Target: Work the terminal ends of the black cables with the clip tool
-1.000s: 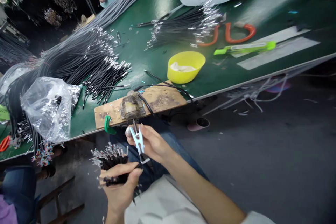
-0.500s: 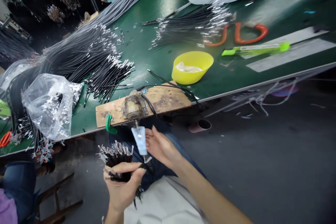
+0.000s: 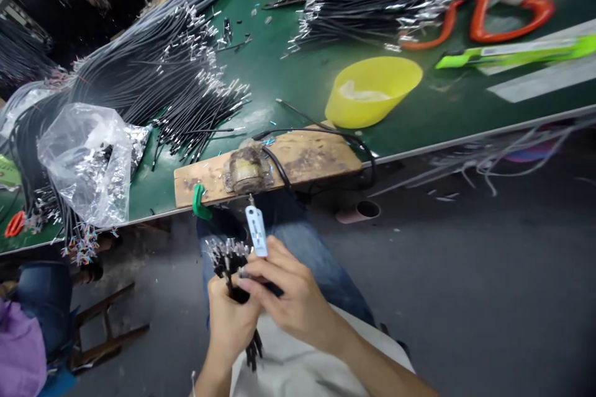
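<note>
My left hand (image 3: pixel 230 321) is wrapped round a bundle of short black wires (image 3: pixel 228 258) with silver metal tips, held upright over my lap. My right hand (image 3: pixel 288 298) is closed over the top of that bundle, fingers pinching among the wire tips and touching my left hand. A pale blue clip (image 3: pixel 257 231) sticks up just above my right fingers; whether they hold it I cannot tell. It hangs right under a worn metal device (image 3: pixel 246 170) fixed on a wooden board (image 3: pixel 316 158) at the table edge.
The green table (image 3: pixel 288 68) carries large heaps of black tipped wires (image 3: pixel 153 80), a clear plastic bag (image 3: pixel 88 161), a yellow bowl (image 3: pixel 372 90), orange-handled scissors (image 3: pixel 507 15) and a green cutter (image 3: pixel 512 53). A green clamp (image 3: pixel 200 201) grips the board. A person's leg (image 3: pixel 28 329) shows at lower left.
My right hand has come down from the blue clip onto the wire bundle and closed over it. My left hand has brought the bundle right and closer. The view has tilted down.
</note>
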